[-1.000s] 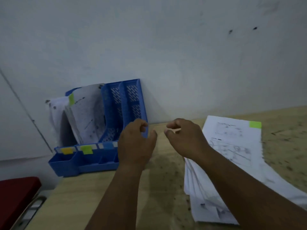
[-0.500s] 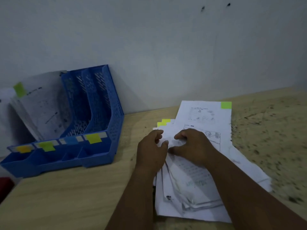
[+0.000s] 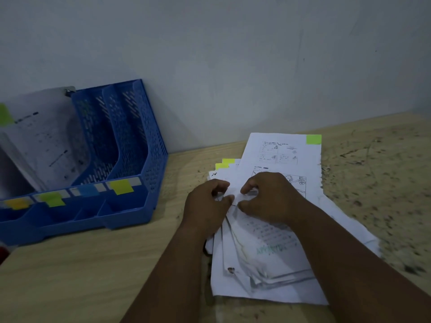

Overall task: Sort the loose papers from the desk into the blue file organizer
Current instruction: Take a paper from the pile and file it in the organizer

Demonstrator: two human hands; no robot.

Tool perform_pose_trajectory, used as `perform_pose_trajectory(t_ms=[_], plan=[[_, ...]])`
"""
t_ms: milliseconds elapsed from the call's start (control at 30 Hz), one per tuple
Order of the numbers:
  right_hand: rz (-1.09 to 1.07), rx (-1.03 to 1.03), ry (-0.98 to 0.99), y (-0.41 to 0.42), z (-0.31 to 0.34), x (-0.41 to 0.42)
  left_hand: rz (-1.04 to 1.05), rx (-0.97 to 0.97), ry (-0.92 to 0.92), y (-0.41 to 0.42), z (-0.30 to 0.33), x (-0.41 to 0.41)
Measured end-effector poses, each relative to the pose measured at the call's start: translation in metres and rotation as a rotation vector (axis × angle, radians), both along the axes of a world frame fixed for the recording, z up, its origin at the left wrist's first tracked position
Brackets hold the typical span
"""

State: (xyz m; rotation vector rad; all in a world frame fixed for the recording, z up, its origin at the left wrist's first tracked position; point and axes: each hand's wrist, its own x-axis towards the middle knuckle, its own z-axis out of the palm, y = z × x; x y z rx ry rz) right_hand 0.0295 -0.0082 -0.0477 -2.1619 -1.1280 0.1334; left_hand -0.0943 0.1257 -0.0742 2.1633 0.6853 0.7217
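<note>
A messy stack of loose printed papers (image 3: 275, 264) lies on the wooden desk (image 3: 93, 276), right of centre; some sheets carry green and yellow sticky tabs at the top. My left hand (image 3: 207, 203) and my right hand (image 3: 270, 199) rest side by side on the stack, fingertips pinching the edge of a top sheet between them. The blue file organizer (image 3: 130, 141) stands at the left against the wall, with coloured labels on its front. Its left slots hold papers (image 3: 44, 141); the two right slots look empty.
A grey wall (image 3: 233, 54) runs right behind the desk. The right part of the desk surface (image 3: 377, 173) is speckled and worn. A red object (image 3: 2, 251) shows at the far left edge, below the desk.
Both hands came down from mid-air near the organizer onto the paper stack and closed their fingertips on a top sheet. The view shifted right and downward.
</note>
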Motion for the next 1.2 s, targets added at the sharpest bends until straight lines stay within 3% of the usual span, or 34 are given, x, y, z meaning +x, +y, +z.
perform_pose_trajectory(t_ms=[667, 1000, 1100, 1200], plan=[[0.001, -0.051, -0.232, 0.001, 0.014, -0.017, 0.047, -0.312, -0.250, -0.005, 0.015, 0.000], [0.009, -0.022, -0.180, 0.005, 0.007, -0.015, 0.060, -0.657, -0.411, -0.011, 0.029, -0.004], [-0.021, 0.097, -0.223, 0.006, 0.005, -0.014, 0.042, -0.765, -0.454, -0.013, 0.035, -0.005], [-0.039, 0.382, -0.255, 0.006, 0.006, -0.015, 0.028, -0.954, -0.507, -0.014, 0.039, -0.003]])
